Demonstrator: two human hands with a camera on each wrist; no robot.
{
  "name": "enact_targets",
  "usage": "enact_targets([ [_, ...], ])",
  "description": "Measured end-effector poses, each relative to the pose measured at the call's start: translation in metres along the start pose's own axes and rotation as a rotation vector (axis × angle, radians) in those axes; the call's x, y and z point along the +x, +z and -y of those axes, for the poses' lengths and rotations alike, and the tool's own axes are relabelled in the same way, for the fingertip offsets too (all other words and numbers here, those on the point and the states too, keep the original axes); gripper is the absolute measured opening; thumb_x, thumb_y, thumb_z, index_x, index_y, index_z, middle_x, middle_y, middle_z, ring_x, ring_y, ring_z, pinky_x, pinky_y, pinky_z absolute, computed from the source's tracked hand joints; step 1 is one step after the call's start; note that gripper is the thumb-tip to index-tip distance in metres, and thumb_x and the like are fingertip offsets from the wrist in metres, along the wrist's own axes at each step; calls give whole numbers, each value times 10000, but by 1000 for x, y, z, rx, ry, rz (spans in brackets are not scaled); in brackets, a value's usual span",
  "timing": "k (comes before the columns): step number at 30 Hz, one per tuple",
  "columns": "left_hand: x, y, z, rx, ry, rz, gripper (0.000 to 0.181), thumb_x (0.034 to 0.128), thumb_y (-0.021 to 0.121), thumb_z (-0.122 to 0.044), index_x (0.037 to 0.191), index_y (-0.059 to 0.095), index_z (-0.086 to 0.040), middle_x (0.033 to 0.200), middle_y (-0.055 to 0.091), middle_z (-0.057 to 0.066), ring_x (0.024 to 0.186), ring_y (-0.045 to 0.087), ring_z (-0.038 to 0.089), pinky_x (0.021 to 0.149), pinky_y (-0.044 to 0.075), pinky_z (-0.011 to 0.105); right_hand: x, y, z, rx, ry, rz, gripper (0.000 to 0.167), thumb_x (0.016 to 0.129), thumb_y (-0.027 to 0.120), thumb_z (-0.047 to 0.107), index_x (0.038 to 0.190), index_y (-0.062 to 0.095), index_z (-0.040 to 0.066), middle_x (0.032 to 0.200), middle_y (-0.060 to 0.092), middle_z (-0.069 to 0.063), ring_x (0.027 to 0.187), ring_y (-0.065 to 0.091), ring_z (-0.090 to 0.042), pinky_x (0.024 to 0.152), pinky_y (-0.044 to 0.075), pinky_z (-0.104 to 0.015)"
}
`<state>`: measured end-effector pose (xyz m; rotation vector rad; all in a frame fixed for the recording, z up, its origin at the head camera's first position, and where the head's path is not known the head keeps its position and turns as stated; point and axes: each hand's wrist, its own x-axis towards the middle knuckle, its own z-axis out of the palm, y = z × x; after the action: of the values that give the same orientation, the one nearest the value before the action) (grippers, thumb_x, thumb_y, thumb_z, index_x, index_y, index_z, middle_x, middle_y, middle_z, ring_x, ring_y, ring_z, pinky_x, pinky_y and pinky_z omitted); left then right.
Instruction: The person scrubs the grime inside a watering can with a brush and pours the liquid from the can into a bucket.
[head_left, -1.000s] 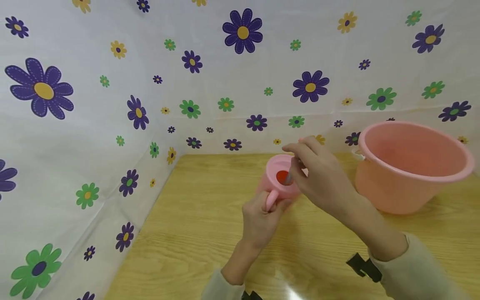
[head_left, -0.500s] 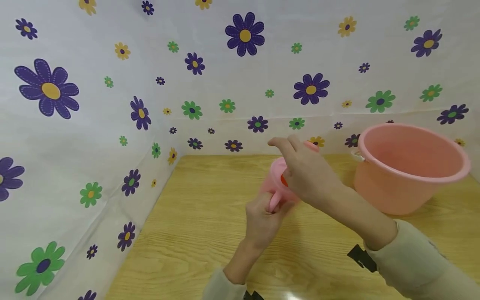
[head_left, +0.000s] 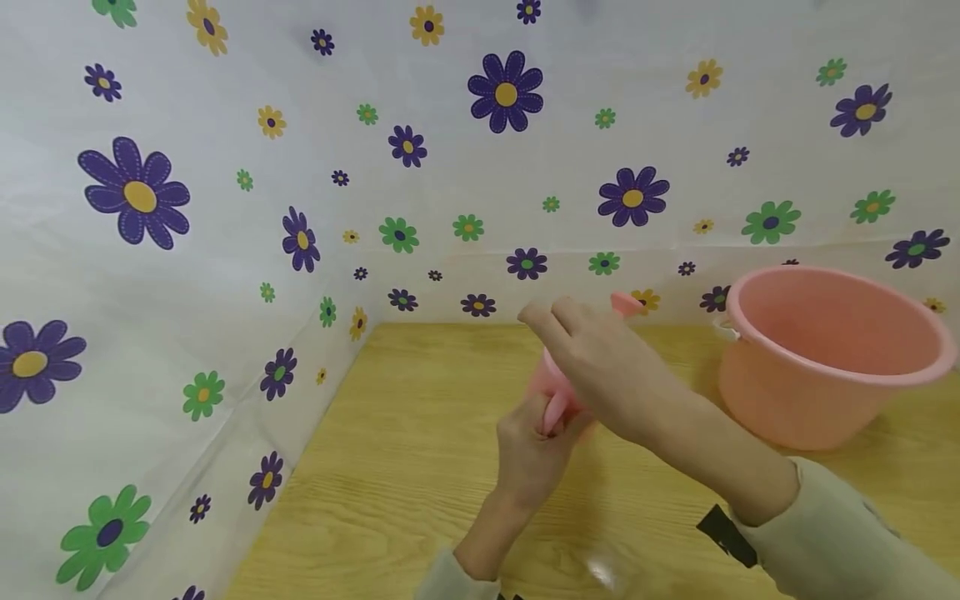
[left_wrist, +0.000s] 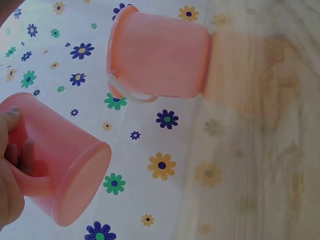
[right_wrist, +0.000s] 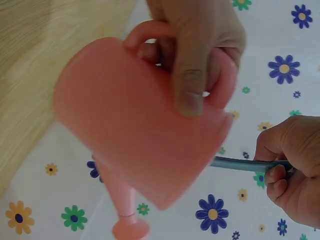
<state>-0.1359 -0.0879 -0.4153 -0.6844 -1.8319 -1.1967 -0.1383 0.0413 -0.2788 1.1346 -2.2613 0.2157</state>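
A pink watering can [right_wrist: 140, 120] hangs tilted above the table, its spout [right_wrist: 131, 227] ending in a flared head. My left hand [head_left: 528, 454] grips the can's handle, fingers through the loop and thumb against the body. My right hand [head_left: 611, 367] is over the can's mouth in the head view. In the right wrist view its fingers curl round a thin grey-blue handle [right_wrist: 240, 164] that runs in at the can's mouth. Whatever is on the inner end of that handle is hidden by the can wall, as is the can's inside.
A large pink bucket [head_left: 780, 408] with a white bail handle [left_wrist: 132, 92] stands at the right on the wood-grain table [head_left: 390, 450]. White cloth [head_left: 315, 100] printed with flowers rises behind the table and along its left side.
My right hand has shifted left over the watering can's mouth, covering the opening and the red inside that showed before. The left hand keeps its grip. The head view has tilted slightly upward.
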Motion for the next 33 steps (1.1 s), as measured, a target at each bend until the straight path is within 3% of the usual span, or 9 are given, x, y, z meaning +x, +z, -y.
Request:
enact_targets([
  [4, 2, -2, 1, 11, 35, -6, 487, 718, 873, -27, 650, 394, -87, 583, 369, 15, 553, 337, 54, 516, 282, 124, -3, 3, -3, 16, 29, 54, 709, 626, 759, -204, 1251, 505, 12, 959, 559, -118, 775, 520, -231, 671, 511, -291],
  [7, 3, -4, 2, 25, 45, -6, 493, 728, 867, -35, 649, 383, -89, 591, 345, 15, 556, 310, 55, 512, 268, 133, -6, 4, -6, 172, 160, 82, 628, 729, 667, -206, 1297, 512, 14, 1090, 575, -167, 735, 544, -237, 591, 527, -297],
  [10, 4, -5, 2, 24, 29, 5, 478, 759, 851, -58, 663, 384, -91, 601, 349, 13, 560, 314, 53, 515, 276, 132, -9, 3, -10, 337, 332, 51, 546, 782, 611, -176, 1295, 524, -10, 1163, 546, -204, 740, 556, -259, 608, 539, -319],
  [16, 3, -5, 2, 0, 34, 10, 419, 807, 823, -105, 679, 424, -88, 596, 385, 11, 545, 333, 47, 499, 285, 132, -14, -1, -18, 318, 599, 33, 393, 858, 666, 48, 1215, 519, -25, 1087, 585, -206, 674, 531, -246, 549, 470, -318],
  [17, 3, -5, 2, -4, 35, 10, 408, 816, 817, -117, 681, 432, -88, 595, 388, 10, 543, 332, 44, 495, 284, 131, -15, -1, -19, 300, 618, 40, 384, 868, 671, 87, 1206, 522, -19, 1082, 612, -196, 632, 518, -234, 515, 445, -310],
  [20, 4, -6, 2, 1, 40, 3, 400, 831, 806, -151, 681, 441, -88, 596, 395, 7, 544, 333, 39, 491, 286, 130, -17, -2, -20, 270, 656, 78, 333, 905, 648, 175, 1174, 528, 19, 807, 626, -120, 524, 452, -192, 442, 349, -283],
  [24, 5, -7, 2, 22, 49, -11, 408, 818, 819, -153, 676, 441, -91, 597, 395, 3, 544, 337, 42, 491, 287, 135, -19, -2, -20, 317, 657, 119, 226, 957, 610, 217, 1105, 551, 57, 546, 434, -13, 438, 364, -146, 414, 274, -264],
  [29, 6, -8, 1, 12, 38, -12, 426, 779, 841, -98, 675, 428, -88, 597, 376, 5, 540, 329, 46, 495, 281, 140, -20, -1, -18, 535, 633, 79, 187, 941, 633, 99, 1099, 603, 4, 600, 464, -28, 504, 400, -156, 454, 329, -259],
  [33, 6, -9, 2, -1, 36, -14, 413, 786, 837, -101, 681, 437, -85, 598, 375, 4, 538, 327, 43, 491, 282, 137, -18, -3, -15, 551, 634, 73, 270, 913, 665, 100, 1150, 613, -16, 638, 514, -41, 532, 433, -160, 474, 365, -264],
])
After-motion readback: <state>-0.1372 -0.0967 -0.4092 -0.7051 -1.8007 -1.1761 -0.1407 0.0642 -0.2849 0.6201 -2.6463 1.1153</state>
